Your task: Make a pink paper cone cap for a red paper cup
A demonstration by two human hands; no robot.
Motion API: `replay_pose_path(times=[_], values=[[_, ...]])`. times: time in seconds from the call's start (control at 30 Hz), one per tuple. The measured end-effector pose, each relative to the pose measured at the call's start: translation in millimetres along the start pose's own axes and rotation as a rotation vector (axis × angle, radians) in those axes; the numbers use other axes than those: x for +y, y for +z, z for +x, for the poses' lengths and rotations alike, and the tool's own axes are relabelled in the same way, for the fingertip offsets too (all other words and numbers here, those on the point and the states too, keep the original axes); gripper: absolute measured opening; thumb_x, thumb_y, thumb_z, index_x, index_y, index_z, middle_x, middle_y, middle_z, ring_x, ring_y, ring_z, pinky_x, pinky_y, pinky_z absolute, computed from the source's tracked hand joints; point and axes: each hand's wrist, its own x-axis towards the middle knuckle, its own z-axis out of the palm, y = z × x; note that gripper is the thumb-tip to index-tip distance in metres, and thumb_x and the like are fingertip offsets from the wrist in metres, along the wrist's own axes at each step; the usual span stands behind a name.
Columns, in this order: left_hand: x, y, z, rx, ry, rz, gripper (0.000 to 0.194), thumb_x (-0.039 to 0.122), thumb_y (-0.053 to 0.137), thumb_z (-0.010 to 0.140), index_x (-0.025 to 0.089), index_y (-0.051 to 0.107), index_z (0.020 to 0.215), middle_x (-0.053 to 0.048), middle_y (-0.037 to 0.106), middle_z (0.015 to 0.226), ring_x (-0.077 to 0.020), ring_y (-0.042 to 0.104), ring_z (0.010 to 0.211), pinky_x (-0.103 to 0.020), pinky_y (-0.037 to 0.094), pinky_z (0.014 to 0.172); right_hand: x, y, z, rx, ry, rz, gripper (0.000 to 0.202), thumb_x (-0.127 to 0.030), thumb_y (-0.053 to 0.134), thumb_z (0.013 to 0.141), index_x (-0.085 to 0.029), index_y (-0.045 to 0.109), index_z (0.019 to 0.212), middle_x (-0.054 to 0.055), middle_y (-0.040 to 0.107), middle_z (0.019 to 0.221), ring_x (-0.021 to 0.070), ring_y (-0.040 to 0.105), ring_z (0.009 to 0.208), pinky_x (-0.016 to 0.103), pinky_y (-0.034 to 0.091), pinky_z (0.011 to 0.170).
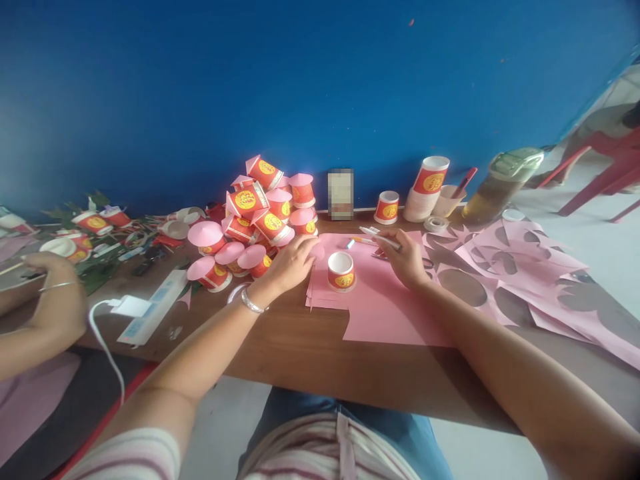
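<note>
My left hand (295,263) is closed beside the pile of decorated cups, with a pink paper piece (317,251) at its fingertips. My right hand (404,259) is closed around a slim white pen-like tool (383,237) above the pink paper sheets (395,313). Between the two hands a red paper cup (342,272) with a yellow emblem stands upright, its white mouth facing up. A blue-ended marker (350,244) and an orange-and-white pen (363,241) lie on the paper just behind the cup.
Red cups with pink cone tops (250,220) are heaped at left. Cut-out pink scraps (515,267) cover the right. A red cup (387,208), stacked cups (430,183), tape roll (436,224) and large jar (503,183) line the wall. A power strip (155,310) and another person's arm (55,300) are left.
</note>
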Motion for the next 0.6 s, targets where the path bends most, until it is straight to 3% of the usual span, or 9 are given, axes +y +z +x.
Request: replay_pose_path(times=[0.17,0.33,0.47,0.6], values=[[5,18.4,50,-0.117,-0.067,-0.12,0.019,0.017,0.062,0.093,0.017,0.071,0.11,-0.01,0.075,0.11,-0.0228,0.072,0.097,-0.037,0.058,0.09,2,1,0,0.032,0.0,0.013,0.045,-0.061,0.077,0.078,-0.019,0.068,0.089,0.005,0.075,0.088,0.0164,0.068,0.068,0.032,0.065,0.058],[7,47.7,104,-0.288,-0.19,-0.099,0.015,0.031,0.072,0.088,0.017,0.074,0.091,-0.01,0.078,0.098,-0.024,0.073,0.092,-0.033,0.055,0.081,4,-3,2,0.018,-0.039,-0.13,0.04,-0.057,0.068,0.084,-0.018,0.069,0.091,0.006,0.074,0.086,0.0185,0.068,0.069,0.033,0.063,0.059],[8,60.6,122,-0.362,-0.18,-0.09,0.005,0.022,0.077,0.075,0.019,0.073,0.077,-0.006,0.078,0.088,-0.0229,0.072,0.083,-0.03,0.053,0.074,8,-6,5,-0.016,-0.038,-0.164,0.034,-0.052,0.068,0.084,-0.019,0.071,0.093,0.004,0.073,0.078,0.0183,0.068,0.065,0.033,0.062,0.061],[5,62.3,126,-0.412,-0.172,-0.101,0.01,0.011,0.074,0.066,0.02,0.072,0.07,-0.004,0.077,0.083,-0.0212,0.071,0.078,-0.028,0.051,0.07,11,-6,7,-0.057,-0.019,-0.159,0.031,-0.047,0.066,0.085,-0.019,0.071,0.096,0.004,0.074,0.08,0.0183,0.069,0.065,0.034,0.062,0.063]])
